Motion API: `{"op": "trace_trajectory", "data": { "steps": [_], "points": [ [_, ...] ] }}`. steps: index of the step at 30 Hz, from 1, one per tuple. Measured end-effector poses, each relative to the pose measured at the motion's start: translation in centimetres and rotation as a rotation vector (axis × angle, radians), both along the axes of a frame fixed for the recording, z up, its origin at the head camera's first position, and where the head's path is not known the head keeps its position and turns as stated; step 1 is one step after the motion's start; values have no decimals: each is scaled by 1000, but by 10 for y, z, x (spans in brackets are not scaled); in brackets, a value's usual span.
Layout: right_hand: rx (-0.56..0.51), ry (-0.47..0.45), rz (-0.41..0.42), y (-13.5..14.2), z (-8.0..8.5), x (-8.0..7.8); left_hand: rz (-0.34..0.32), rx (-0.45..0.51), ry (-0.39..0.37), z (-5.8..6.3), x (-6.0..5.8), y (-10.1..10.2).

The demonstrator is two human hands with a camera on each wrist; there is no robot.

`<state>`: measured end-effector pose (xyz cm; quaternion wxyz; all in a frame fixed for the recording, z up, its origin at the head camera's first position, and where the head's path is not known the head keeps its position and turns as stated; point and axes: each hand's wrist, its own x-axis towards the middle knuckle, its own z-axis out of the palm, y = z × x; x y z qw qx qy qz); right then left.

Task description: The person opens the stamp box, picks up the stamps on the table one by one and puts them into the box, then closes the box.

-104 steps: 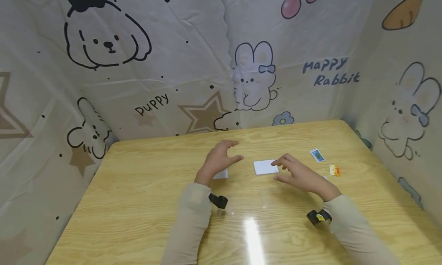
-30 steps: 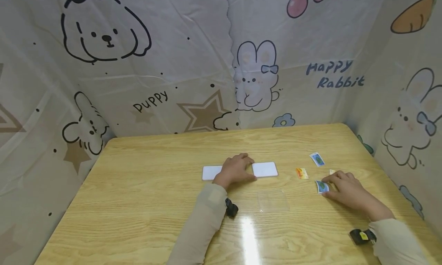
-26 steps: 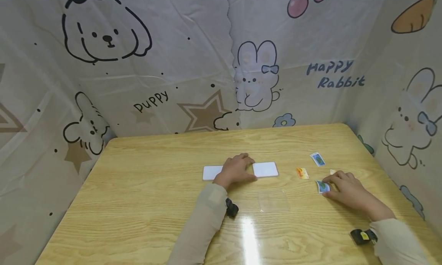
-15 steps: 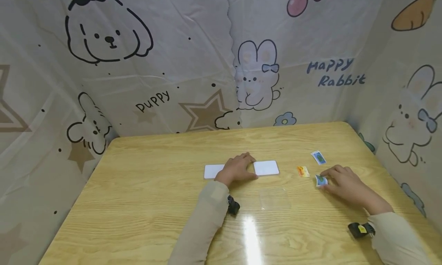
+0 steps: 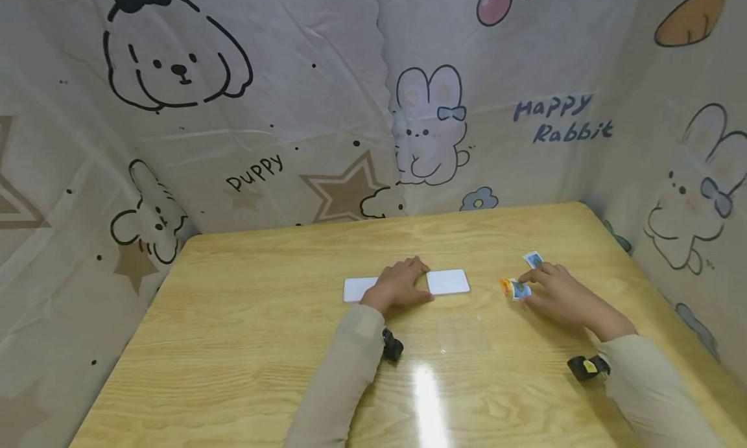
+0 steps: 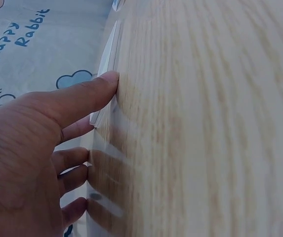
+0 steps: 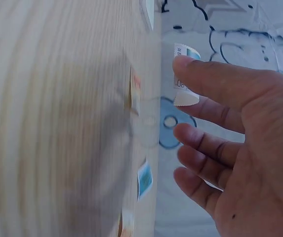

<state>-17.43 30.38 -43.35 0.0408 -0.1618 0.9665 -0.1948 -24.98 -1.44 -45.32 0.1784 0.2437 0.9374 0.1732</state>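
My left hand [image 5: 399,284] lies between two white cards, its thumb and forefinger touching the left end of the right-hand white card [image 5: 448,282]. In the left wrist view its thumb [image 6: 89,96] is straight against the card's near edge, with the other fingers loosely bent. The left-hand white card [image 5: 357,290] is partly hidden behind the hand. Thumb and forefinger of my right hand [image 5: 563,299] pinch a small blue and green postage stamp [image 7: 180,89], bowed between them. In the head view the held stamp overlaps an orange stamp [image 5: 505,286] on the table.
Another blue stamp [image 5: 532,259] lies behind the right hand. A second orange stamp [image 7: 127,224] shows only in the right wrist view. A transparent plastic sheet [image 5: 461,334] lies in front of the cards. Printed cloth [image 5: 327,98] walls the wooden table [image 5: 233,344].
My right hand has reached the stamp, pinched it and carried it left and away from me, beside the orange stamp. My left hand has come down to the card and stayed there.
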Motion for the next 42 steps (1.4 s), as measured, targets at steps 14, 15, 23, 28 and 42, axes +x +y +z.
{"op": "trace_trajectory", "data": {
  "steps": [14,15,23,28,42],
  "points": [
    [65,17,147,-54,21,-39,-2,11,11,-1,-5,-2],
    [68,10,155,-58,21,-41,0,15,7,-1,-5,-2],
    [43,-59,171,-86,17,-55,12,28,2,-3,-3,-3],
    [52,-77,177,-100,8,-61,9,19,30,-6,-3,-3],
    [72,-65,181,-118,-4,-69,7,11,41,-4,-2,-2]
  ]
}}
